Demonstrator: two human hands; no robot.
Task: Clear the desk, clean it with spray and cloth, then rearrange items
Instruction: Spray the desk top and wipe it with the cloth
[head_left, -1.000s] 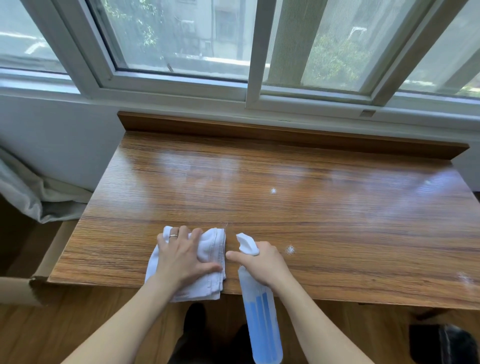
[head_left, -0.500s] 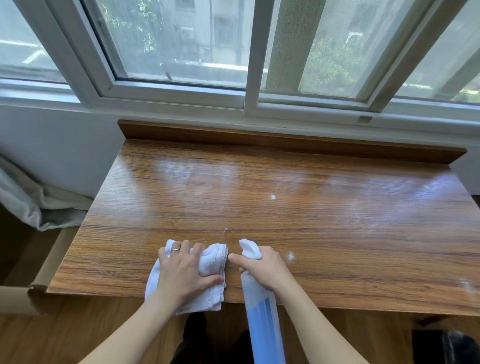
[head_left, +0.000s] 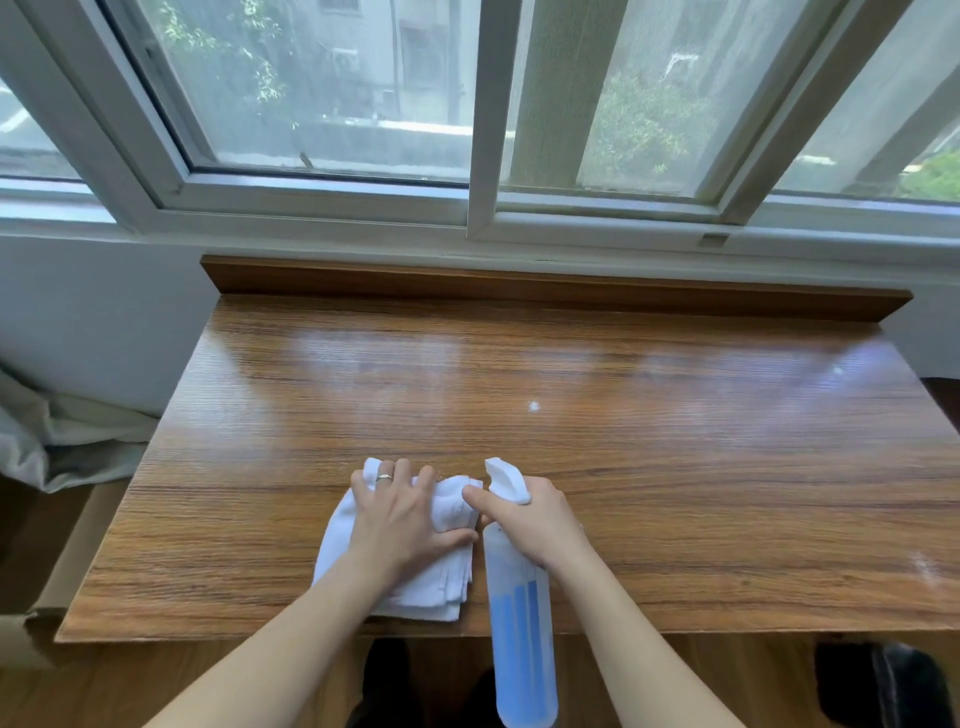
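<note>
A cloth (head_left: 400, 566) is pressed flat at the desk's (head_left: 675, 467) near edge by the left hand (head_left: 402, 519) — fingers spread. A bottle (head_left: 519, 613) is gripped by the right hand (head_left: 535, 519) — fingers curled around its neck.

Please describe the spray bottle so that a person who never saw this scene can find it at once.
Start at the wooden desk under the window and go to its near edge. The right hand grips the spray bottle just right of the white cloth. Only it is translucent blue, with a white nozzle.
</note>
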